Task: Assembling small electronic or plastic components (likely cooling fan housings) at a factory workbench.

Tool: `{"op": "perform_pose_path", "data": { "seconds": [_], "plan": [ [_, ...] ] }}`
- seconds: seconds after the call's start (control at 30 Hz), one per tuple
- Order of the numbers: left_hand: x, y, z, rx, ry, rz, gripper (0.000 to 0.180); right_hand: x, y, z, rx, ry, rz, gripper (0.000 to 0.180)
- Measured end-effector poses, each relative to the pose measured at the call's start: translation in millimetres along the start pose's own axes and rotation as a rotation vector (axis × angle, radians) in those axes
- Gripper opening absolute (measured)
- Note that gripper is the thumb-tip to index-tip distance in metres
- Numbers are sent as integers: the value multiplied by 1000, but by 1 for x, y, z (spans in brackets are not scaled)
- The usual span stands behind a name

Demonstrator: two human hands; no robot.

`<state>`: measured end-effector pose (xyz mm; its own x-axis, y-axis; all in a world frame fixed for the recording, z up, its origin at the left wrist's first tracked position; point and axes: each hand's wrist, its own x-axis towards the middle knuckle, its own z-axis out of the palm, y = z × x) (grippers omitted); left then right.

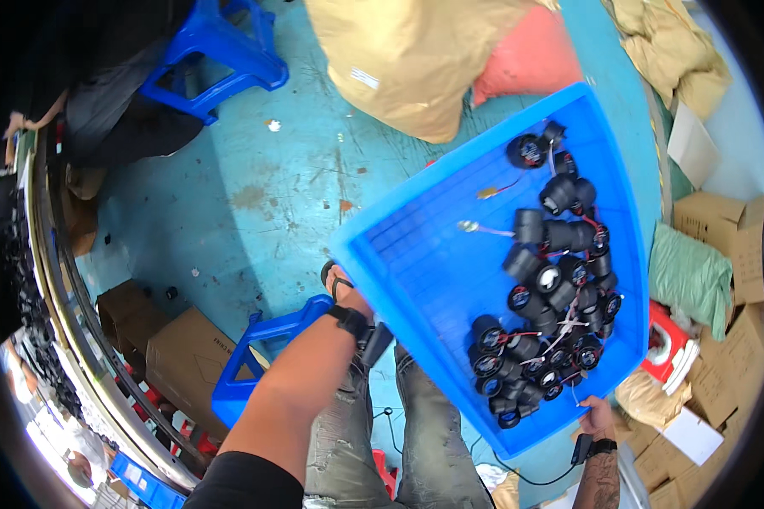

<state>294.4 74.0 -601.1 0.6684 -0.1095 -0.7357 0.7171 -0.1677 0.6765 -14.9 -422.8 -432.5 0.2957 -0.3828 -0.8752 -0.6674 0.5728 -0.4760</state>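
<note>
Far left: curved edge of a workbench (55, 280) with dark parts on it, blurred; below it brown cardboard boxes (178, 352) on the teal floor (255, 195); a blue plastic stool (216, 51) at top left, a second blue stool (259, 356) just beside the person's left knee. Left hand (348, 293): forearm comes up from the lower edge, black watch at the wrist; the hand goes under the near-left corner of the blue plastic tray (416, 263), fingers hidden beneath it, so whether they are curled on the rim or flat under the base cannot be told; it bears that corner from below. Tray is held off the floor above the person's knees and looks tilted down to the right; judged reason: the load has gathered along that side. Load: a heap of small black cylindrical motor-like parts (547, 314) with red and white wires, piled against the right wall, left half of the tray bare. Right hand (598, 418): closed on the tray's lower-right rim, thumb over the edge, holding the heavier side. Beyond, top centre: a tan sack (407, 59); far right: a green bag (692, 276) and more cartons (721, 212).
</note>
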Motion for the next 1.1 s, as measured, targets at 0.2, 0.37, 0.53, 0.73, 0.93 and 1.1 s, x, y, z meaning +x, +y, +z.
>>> {"op": "perform_pose_path", "data": {
  "seconds": [0.2,0.37,0.53,0.73,0.93,1.1],
  "plan": [
    [20,24,-100,-115,197,-12,42,-3,-19,135,-164,-88,-35,71],
    [14,7,-210,-236,376,-70,42,16,-61,235,-337,-201,-89,64],
    [17,-15,-339,-348,520,-114,43,18,-80,396,-512,-311,-168,57],
    [-20,-59,-492,-546,726,-197,43,17,-96,596,-694,-478,-226,40],
    [-83,-104,-417,-1123,741,-92,50,-13,-110,760,-964,-591,-223,32],
    [-70,-2,-298,-1846,335,129,73,6,-133,834,-1115,-606,-150,42]
  ]
}}
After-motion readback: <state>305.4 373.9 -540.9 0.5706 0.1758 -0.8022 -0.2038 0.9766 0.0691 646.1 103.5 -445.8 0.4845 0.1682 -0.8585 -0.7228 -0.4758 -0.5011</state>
